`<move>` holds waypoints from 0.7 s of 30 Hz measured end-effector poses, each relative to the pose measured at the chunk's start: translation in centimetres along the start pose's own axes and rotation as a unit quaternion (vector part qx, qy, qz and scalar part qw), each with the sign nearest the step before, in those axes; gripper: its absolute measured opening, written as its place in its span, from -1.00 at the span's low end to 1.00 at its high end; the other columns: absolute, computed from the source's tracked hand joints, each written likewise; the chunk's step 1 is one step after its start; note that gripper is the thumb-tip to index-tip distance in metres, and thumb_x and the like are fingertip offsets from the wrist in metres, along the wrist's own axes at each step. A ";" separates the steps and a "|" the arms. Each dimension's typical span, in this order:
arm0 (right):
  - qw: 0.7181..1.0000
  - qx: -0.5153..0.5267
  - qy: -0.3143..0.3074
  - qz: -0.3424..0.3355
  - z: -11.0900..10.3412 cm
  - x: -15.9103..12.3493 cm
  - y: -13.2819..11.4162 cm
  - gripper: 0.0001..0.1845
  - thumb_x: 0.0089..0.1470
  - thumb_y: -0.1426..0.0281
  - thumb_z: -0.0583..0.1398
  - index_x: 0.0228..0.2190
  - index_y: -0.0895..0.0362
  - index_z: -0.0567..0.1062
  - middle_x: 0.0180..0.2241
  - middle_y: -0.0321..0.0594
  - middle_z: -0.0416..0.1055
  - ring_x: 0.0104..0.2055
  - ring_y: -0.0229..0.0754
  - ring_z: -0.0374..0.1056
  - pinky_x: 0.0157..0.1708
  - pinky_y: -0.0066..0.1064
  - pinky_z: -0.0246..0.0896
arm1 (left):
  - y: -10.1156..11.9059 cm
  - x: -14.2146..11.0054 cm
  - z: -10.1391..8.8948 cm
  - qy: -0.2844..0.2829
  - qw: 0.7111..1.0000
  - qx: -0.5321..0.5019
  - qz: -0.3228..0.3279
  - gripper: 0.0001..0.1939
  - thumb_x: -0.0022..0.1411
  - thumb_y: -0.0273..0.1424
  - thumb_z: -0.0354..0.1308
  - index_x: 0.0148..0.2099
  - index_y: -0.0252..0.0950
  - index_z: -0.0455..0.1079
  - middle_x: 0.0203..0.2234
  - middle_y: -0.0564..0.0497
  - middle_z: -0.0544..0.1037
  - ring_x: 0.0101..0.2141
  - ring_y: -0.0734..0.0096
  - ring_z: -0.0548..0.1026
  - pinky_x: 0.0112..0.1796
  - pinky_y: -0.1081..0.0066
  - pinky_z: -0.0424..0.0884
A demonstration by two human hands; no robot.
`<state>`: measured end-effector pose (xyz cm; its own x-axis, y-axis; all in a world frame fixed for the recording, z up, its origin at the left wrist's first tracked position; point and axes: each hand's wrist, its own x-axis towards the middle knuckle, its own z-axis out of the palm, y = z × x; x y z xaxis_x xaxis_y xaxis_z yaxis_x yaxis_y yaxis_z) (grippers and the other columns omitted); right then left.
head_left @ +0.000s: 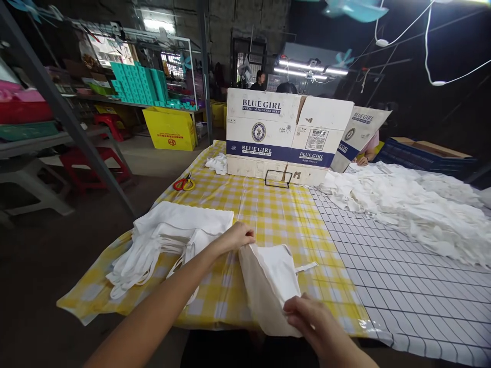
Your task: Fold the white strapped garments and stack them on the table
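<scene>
A white cloth bag (273, 286) lies partly on the yellow checked tablecloth (280, 207), its lower end hanging at the table's front edge. My left hand (241, 236) pinches its upper left corner, fingers closed. Lower down on its right edge, my right hand (309, 317) is closed with thumb and fingers together on the fabric. A white strap (307, 267) sticks out to the right from beneath the bag. Left of my hands rests a stack of similar white cloth pieces with straps (180, 225), its right side partly hidden by my left forearm.
Scissors (184, 183) with red and yellow handles lie behind the stack. A cardboard beer box (284, 138) stands at the back, a black wire stand (279, 179) before it. White fabric (414, 204) is heaped on the right. Another person's hand (361, 160) shows behind the box.
</scene>
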<state>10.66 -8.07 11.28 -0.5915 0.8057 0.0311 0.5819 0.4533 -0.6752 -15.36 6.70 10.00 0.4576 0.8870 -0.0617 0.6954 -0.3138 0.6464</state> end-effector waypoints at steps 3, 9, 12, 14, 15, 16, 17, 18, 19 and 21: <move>0.998 -0.023 -0.026 0.044 -2.8 -0.6 -0.2 -0.85 0.16 0.29 0.04 -0.34 0.02 0.40 -0.42 -0.26 0.41 -0.32 -0.16 0.28 -0.36 -0.40 0.13 | 0.2 -0.6 -0.2 -0.020 0.999 -0.017 -0.019 -0.80 0.01 -0.33 0.07 -0.39 -0.34 0.43 -0.59 0.09 0.40 -0.56 0.51 0.32 -0.55 0.55 0.13; 0.991 -0.112 -0.069 0.011 -1.6 -0.3 -0.3 -0.82 0.12 0.48 0.08 -0.50 0.12 0.38 -0.48 -0.32 0.41 -0.39 -0.26 0.26 -0.28 -0.39 0.04 | 0.9 -2.8 2.6 -0.088 0.995 0.042 -0.036 -0.48 -0.26 -0.24 0.32 -0.16 -0.26 0.45 -0.43 0.03 0.45 -0.43 0.36 0.41 -0.49 0.51 0.21; 0.987 -0.131 -0.086 -0.021 0.9 -0.2 0.1 -0.85 0.05 0.55 0.12 -0.51 0.12 0.37 -0.49 -0.35 0.40 -0.39 -0.30 0.27 -0.28 -0.42 0.01 | 1.5 -4.0 3.9 -0.117 0.986 0.112 -0.027 -0.60 -0.22 -0.30 0.32 -0.23 -0.23 0.47 -0.41 0.00 0.46 -0.35 0.28 0.43 -0.43 0.47 0.23; 0.983 -0.139 -0.110 -0.041 2.4 -0.5 0.6 -0.86 -0.01 0.57 0.16 -0.52 0.12 0.36 -0.49 -0.37 0.40 -0.40 -0.31 0.26 -0.34 -0.47 0.00 | 2.2 -4.5 4.1 -0.128 0.980 0.144 -0.040 -0.72 -0.20 -0.34 0.31 -0.32 -0.24 0.49 -0.46 0.00 0.46 -0.39 0.28 0.43 -0.45 0.46 0.23; 0.980 -0.144 -0.128 -0.055 3.0 -0.7 0.8 -0.86 -0.04 0.57 0.18 -0.53 0.12 0.36 -0.50 -0.37 0.40 -0.41 -0.31 0.26 -0.37 -0.49 -0.01 | 2.6 -4.7 4.1 -0.131 0.978 0.154 -0.051 -0.76 -0.19 -0.35 0.30 -0.36 -0.25 0.49 -0.49 0.01 0.45 -0.42 0.30 0.43 -0.47 0.46 0.22; 0.976 -0.150 -0.145 -0.070 3.7 -1.0 1.0 -0.86 -0.06 0.55 0.20 -0.54 0.11 0.35 -0.51 -0.38 0.40 -0.42 -0.32 0.26 -0.41 -0.51 -0.02 | 2.9 -4.9 4.0 -0.129 0.977 0.159 -0.059 -0.80 -0.18 -0.35 0.30 -0.39 -0.26 0.48 -0.51 0.01 0.45 -0.46 0.32 0.43 -0.48 0.47 0.21; 0.971 -0.158 -0.158 -0.085 4.3 -1.3 1.2 -0.86 -0.05 0.52 0.20 -0.55 0.11 0.35 -0.53 -0.39 0.40 -0.43 -0.32 0.26 -0.45 -0.52 -0.03 | 3.2 -5.0 3.8 -0.125 0.977 0.160 -0.062 -0.83 -0.16 -0.35 0.29 -0.42 -0.27 0.48 -0.53 0.02 0.44 -0.48 0.35 0.42 -0.50 0.47 0.19; 0.967 -0.165 -0.165 -0.099 4.8 -1.6 1.5 -0.86 -0.03 0.49 0.20 -0.55 0.11 0.34 -0.54 -0.39 0.40 -0.45 -0.33 0.27 -0.50 -0.52 -0.05 | 3.4 -5.1 3.6 -0.118 0.979 0.155 -0.059 -0.85 -0.13 -0.33 0.27 -0.44 -0.27 0.47 -0.55 0.02 0.44 -0.51 0.38 0.41 -0.51 0.48 0.18; 0.965 -0.172 -0.167 -0.110 5.4 -1.9 1.7 -0.86 0.00 0.45 0.19 -0.55 0.10 0.34 -0.55 -0.39 0.40 -0.46 -0.33 0.27 -0.53 -0.52 -0.08 | 3.5 -5.2 3.4 -0.111 0.981 0.148 -0.052 -0.86 -0.09 -0.31 0.25 -0.45 -0.28 0.47 -0.57 0.03 0.44 -0.52 0.40 0.40 -0.52 0.48 0.17; 0.963 -0.176 -0.164 -0.119 6.3 -2.6 2.1 -0.83 0.07 0.39 0.14 -0.54 0.10 0.33 -0.56 -0.39 0.39 -0.48 -0.34 0.27 -0.56 -0.51 -0.11 | 3.4 -5.5 3.3 -0.114 0.984 0.133 -0.044 -0.85 -0.05 -0.29 0.22 -0.48 -0.29 0.46 -0.61 0.04 0.43 -0.54 0.42 0.38 -0.52 0.49 0.16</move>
<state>9.96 -11.61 5.16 -0.8421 0.5260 -0.1193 0.5276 0.7576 -0.3843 -13.68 -0.40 10.08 0.4799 0.8256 -0.2967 0.8448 -0.3437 0.4102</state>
